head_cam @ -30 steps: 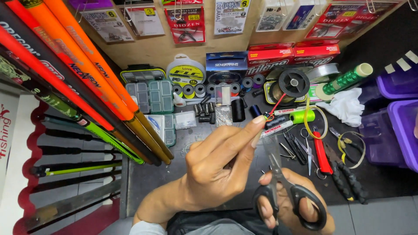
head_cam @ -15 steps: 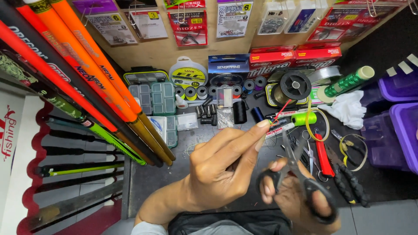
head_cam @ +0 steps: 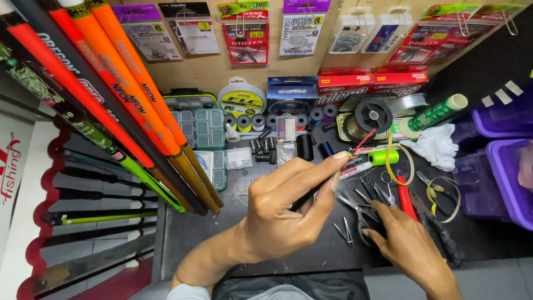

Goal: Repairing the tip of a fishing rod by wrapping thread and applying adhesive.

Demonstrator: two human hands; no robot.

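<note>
Both hands work low over a dark table (head_cam: 222, 233) crowded with fishing tackle. Raised in the middle of the view, the left hand (head_cam: 283, 216) pinches a thin dark rod piece (head_cam: 311, 194) between thumb and fingertips, with a short red tip (head_cam: 362, 143) poking out past the forefinger toward the back of the table. Lower and to the right, the right hand (head_cam: 408, 247) rests palm down on the table, its fingers closed around the handles of black scissors (head_cam: 355, 208), whose blades point up and left and lie on the table surface. Small metal clippers (head_cam: 344, 230) lie just beside the scissors, between the two hands. Close behind the right hand sit red-handled pliers (head_cam: 405, 197) among other small tools, and a green tube (head_cam: 383, 157) lies near the red tip. Farther back stand a black line spool (head_cam: 373, 115), a spool of green thread (head_cam: 436, 114) and a white cloth (head_cam: 436, 145). Orange and black fishing rods (head_cam: 127, 105) slant across the left side, next to a grey compartment box (head_cam: 200, 129). Purple bins (head_cam: 508, 178) stand at the right edge.
</note>
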